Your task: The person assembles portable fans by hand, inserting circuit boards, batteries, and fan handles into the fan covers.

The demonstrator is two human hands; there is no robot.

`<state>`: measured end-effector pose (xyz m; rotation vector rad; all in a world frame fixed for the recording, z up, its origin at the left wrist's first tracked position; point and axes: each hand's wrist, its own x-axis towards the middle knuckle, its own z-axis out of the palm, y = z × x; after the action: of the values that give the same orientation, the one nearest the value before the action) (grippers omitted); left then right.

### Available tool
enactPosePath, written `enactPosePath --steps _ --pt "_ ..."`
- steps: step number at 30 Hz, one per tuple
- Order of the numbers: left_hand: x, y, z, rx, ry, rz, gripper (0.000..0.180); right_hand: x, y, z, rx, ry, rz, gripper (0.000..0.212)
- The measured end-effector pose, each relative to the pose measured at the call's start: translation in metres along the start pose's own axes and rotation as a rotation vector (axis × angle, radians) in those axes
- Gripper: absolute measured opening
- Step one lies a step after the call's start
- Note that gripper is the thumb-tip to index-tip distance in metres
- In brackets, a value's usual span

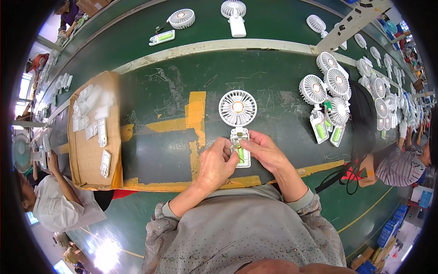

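Observation:
A white handheld fan (237, 108) lies on the dark green bench straight in front of me, its round grille pointing away. Its handle (245, 161) is uncovered, and a green battery cell (241, 154) shows inside. My right hand (268, 154) grips the handle's right side, thumb bent over the upper part of the cell. From the left, my left hand (213, 163) has its fingers curled and pinched at the handle's edge beside the cell. Whatever is between those fingertips is hidden.
A cardboard tray (93, 160) of white plastic shells stands left. Several fans with exposed cells (337, 82) are heaped right, beside a black object (362, 118). Beyond a pale rail (205, 47) lie more fans (233, 18). Co-workers (57, 201) sit at both sides.

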<state>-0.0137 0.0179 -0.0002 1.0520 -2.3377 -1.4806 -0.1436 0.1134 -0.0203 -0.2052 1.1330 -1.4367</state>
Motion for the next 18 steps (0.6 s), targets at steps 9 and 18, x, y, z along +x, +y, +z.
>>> enactPosePath --steps 9,18 --pt "-0.006 -0.004 -0.019 -0.017 0.077 0.124 0.020 0.003 0.006 0.003 -0.076 -0.032 -0.042 0.033" --pt "0.012 -0.056 -0.208 0.750 0.634 -0.044 0.021 -0.004 0.004 0.001 -0.046 -0.036 -0.033 0.033"
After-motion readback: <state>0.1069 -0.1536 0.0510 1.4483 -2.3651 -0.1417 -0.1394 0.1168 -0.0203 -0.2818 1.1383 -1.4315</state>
